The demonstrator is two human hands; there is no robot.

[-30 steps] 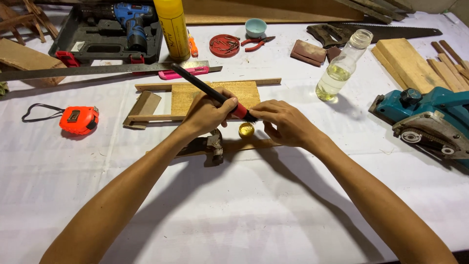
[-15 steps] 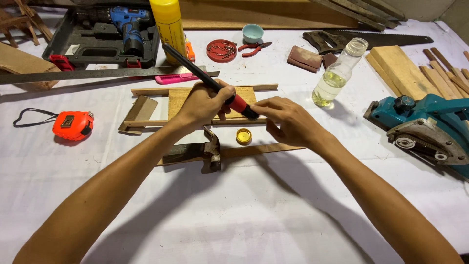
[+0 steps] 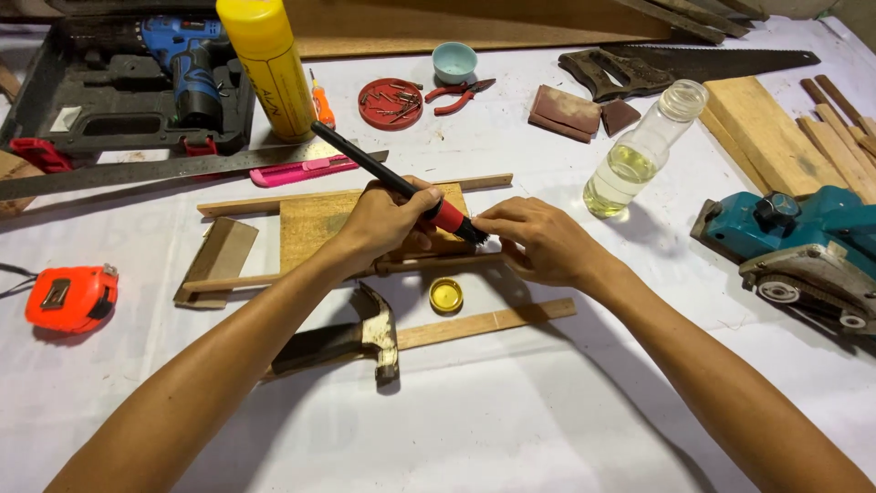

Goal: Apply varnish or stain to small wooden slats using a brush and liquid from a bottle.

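My left hand (image 3: pixel 388 222) grips a small brush with a long black handle and a red collar (image 3: pixel 401 191), its dark tip pointing right over a flat wooden board (image 3: pixel 315 228). My right hand (image 3: pixel 534 239) rests with its fingers on a thin wooden strip (image 3: pixel 401 267) at the board's right end, just beside the brush tip. A yellow bottle cap (image 3: pixel 446 295) lies below the hands. A claw hammer (image 3: pixel 351 336) lies next to another wooden strip (image 3: pixel 484 323).
A clear bottle of pale liquid (image 3: pixel 639 155) stands to the right, a teal power planer (image 3: pixel 803 251) beyond it. At the back are a yellow can (image 3: pixel 269 68), a cordless drill in its case (image 3: pixel 137 82), a hand saw (image 3: pixel 693 64), pliers (image 3: pixel 458 92), a red lid of nails (image 3: pixel 390 102). An orange tape measure (image 3: pixel 71 297) lies at the left.
My left hand has tilted the brush lower and brought its tip to the board's right end. My right hand has moved up onto the thin strip, leaving the yellow cap uncovered.
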